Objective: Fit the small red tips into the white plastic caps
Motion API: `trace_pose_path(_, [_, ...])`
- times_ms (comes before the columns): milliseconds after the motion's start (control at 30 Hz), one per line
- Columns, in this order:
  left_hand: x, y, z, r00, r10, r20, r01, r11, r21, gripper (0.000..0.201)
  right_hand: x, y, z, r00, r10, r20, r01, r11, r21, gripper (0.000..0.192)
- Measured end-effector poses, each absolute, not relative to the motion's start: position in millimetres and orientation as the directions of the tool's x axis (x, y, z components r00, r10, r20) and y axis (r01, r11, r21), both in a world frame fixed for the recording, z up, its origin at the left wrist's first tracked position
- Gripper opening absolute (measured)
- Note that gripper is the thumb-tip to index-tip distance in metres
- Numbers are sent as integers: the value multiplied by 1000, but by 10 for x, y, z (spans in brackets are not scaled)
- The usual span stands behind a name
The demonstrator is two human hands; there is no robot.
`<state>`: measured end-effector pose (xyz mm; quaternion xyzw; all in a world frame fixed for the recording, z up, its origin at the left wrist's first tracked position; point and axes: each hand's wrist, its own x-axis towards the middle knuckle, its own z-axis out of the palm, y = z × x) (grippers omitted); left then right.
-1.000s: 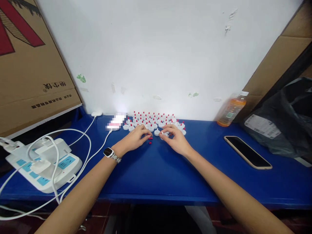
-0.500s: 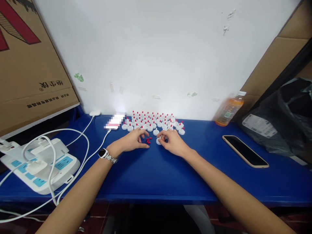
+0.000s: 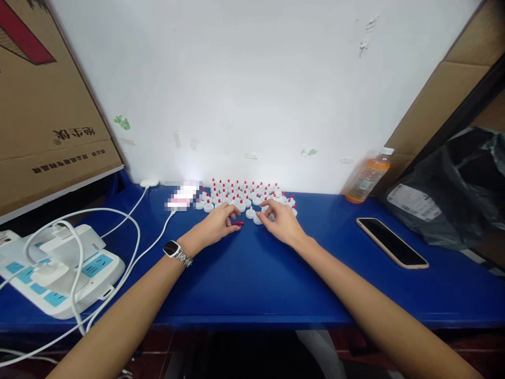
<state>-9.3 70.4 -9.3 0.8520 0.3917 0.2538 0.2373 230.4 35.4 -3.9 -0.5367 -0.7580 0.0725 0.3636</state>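
- Head view: the left hand (image 3: 216,227) is leaving a narrow gap between thumb and fingers.
- Loose red tips (image 3: 240,223) are lying just beside that thumb.
- The right hand (image 3: 284,223) is curling at a white cap (image 3: 257,220); whether it is gripping it, I cannot tell.
- A bare-nozzled cap (image 3: 250,213) is standing just left of the right fingertips.
- Red-tipped caps (image 3: 208,207) are crowding beyond both hands.

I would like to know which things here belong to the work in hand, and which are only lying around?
At work:
- loose red tips, by the left hand
- bare white caps, by the right hand
- red-tipped white caps, mostly farther back

Lying around:
- power strip
- orange drink bottle
- tan-cased phone
- dark plastic bag
- cardboard box
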Motion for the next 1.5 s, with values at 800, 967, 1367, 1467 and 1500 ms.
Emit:
trace_pose_path(800, [44,444,182,462,766,446,555,-642,528,28,1883,324,195,-288,770,570,614,605,-507,11])
trace_pose_path(967, [82,396,147,627,653,425,569,-756,323,28,1843,118,104,-156,795,587,560,560,-610,7])
trace_pose_path(1367, [198,447,97,423,787,450,534,-617,578,38,1827,138,140,-172,656,735,686,615,-388,8])
trace_pose_path(1467, [113,426,148,522,735,433,555,-678,482,32,1855,146,136,-123,697,706,586,625,-515,7])
trace_pose_path(1500, [89,416,161,555,709,436,557,-706,438,31,1860,140,141,-123,703,700,560,631,-536,7])
